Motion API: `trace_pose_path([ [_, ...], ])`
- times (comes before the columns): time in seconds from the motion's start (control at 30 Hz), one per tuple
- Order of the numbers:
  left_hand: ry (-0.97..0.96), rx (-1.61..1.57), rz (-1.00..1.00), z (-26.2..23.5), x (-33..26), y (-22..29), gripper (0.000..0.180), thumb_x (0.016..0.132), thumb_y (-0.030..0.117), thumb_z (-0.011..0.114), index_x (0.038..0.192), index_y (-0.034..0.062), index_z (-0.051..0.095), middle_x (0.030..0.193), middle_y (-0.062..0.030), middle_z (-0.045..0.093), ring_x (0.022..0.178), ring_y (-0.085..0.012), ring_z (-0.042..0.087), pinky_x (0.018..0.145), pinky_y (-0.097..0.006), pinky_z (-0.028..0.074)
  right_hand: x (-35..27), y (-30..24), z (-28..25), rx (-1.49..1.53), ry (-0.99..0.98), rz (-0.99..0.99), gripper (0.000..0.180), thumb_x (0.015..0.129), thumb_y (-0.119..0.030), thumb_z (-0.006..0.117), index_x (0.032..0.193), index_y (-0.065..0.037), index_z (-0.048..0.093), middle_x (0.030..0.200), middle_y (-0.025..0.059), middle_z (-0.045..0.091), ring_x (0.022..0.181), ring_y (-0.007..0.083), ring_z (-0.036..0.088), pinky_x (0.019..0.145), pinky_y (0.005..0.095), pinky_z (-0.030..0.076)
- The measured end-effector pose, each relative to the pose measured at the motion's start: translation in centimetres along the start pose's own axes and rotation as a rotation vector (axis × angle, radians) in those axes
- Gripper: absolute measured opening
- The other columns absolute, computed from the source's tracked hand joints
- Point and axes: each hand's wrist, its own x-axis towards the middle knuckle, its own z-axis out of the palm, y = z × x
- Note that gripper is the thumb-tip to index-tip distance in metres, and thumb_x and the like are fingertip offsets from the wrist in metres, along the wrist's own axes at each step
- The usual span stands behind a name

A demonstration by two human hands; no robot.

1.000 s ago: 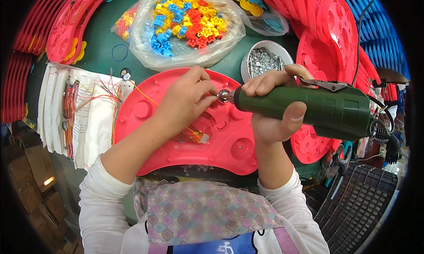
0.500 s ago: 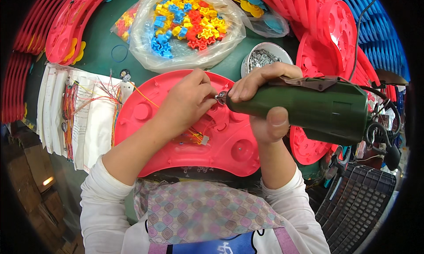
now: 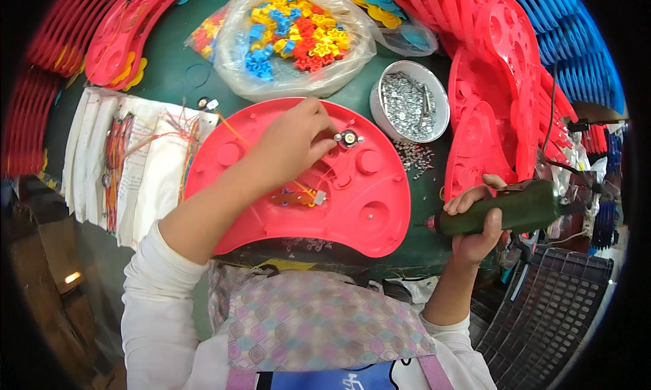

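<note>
A pink-red curved plastic shell (image 3: pixel 291 231) lies on the table before me, hollow side up. My left hand (image 3: pixel 296 142) is over its upper middle, thumb and forefinger a little apart, with nothing visible between them. Just right of those fingertips, a small round metal part (image 3: pixel 348 138) with a dark ring sits in the shell. A small circuit board (image 3: pixel 291 199) with coloured wires lies lower in the shell, partly beneath my left forearm. My right hand (image 3: pixel 475 217) is wrapped round a green electric screwdriver (image 3: pixel 522 210), right of the shell, its tip pointing left.
A white bowl of screws (image 3: pixel 410 105) stands behind the shell, with loose screws (image 3: pixel 415 158) beside it. Further back is a plastic bag (image 3: pixel 298 85) of coloured star pieces. Pink shells (image 3: pixel 475 142) are piled at right; wire bundles on paper (image 3: pixel 146 180) lie at left.
My right hand has moved the electric screwdriver right and toward me, off the round metal part. My left fingers have come away from that part, and the screw bowl is now uncovered.
</note>
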Motion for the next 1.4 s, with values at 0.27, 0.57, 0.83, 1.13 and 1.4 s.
trace_pose_path([
  [0.27,-0.151,0.182,-0.030,-8.3,-1.6,1.4,0.012,0.090,0.004,0.069,0.101,0.0010,0.066,0.101,-0.0135,0.064,0.095,-0.0304,0.064,0.085,-0.039,0.053,-0.9,1.2,-1.4,-0.305,0.054,-0.045,0.057,0.096,-0.021,0.064,0.136,0.013,0.043,0.076,0.0109,0.061,0.074,0.0230,0.065,0.082,0.0370,0.056],
  [0.57,-0.001,0.787,0.248,-7.1,-6.6,-0.9,0.011,0.083,0.009,0.068,0.093,0.0047,0.065,0.100,-0.0105,0.063,0.103,-0.0309,0.061,0.089,-0.041,0.052,0.6,0.3,5.0,-1.252,0.450,-0.822,0.041,0.093,-0.010,0.073,0.130,0.001,0.058,0.116,0.0110,0.061,0.099,0.0258,0.057,0.089,0.0373,0.048],
  [0.83,-0.378,0.354,-0.238,-8.1,-7.5,3.6,0.023,0.098,0.024,0.060,0.098,0.0023,0.069,0.094,-0.0183,0.070,0.091,-0.0365,0.068,0.083,-0.049,0.052,0.7,3.5,15.4,-0.904,-0.785,-0.275,0.016,0.092,-0.009,0.066,0.107,-0.005,0.066,0.099,0.0129,0.069,0.098,0.0314,0.064,0.098,0.0433,0.043],
  [1.13,-0.025,-0.256,-0.468,-3.6,-7.2,2.8,0.032,0.102,0.025,0.061,0.096,-0.0036,0.074,0.081,-0.0168,0.069,0.075,-0.0201,0.068,0.071,-0.037,0.052,2.3,3.4,15.5,-0.501,-0.776,0.012,0.015,0.096,-0.006,0.060,0.109,-0.003,0.067,0.101,0.0127,0.070,0.097,0.0298,0.069,0.087,0.0421,0.055],
  [1.4,0.104,-0.464,-0.330,-2.8,-7.6,1.6,0.020,0.096,0.014,0.066,0.109,-0.0004,0.071,0.096,-0.0134,0.068,0.086,-0.0261,0.067,0.080,-0.038,0.053,5.7,6.4,16.5,-0.827,-0.703,-1.073,0.031,0.080,-0.013,0.071,0.111,-0.010,0.072,0.115,0.0081,0.065,0.108,0.0269,0.065,0.096,0.0439,0.054],
])
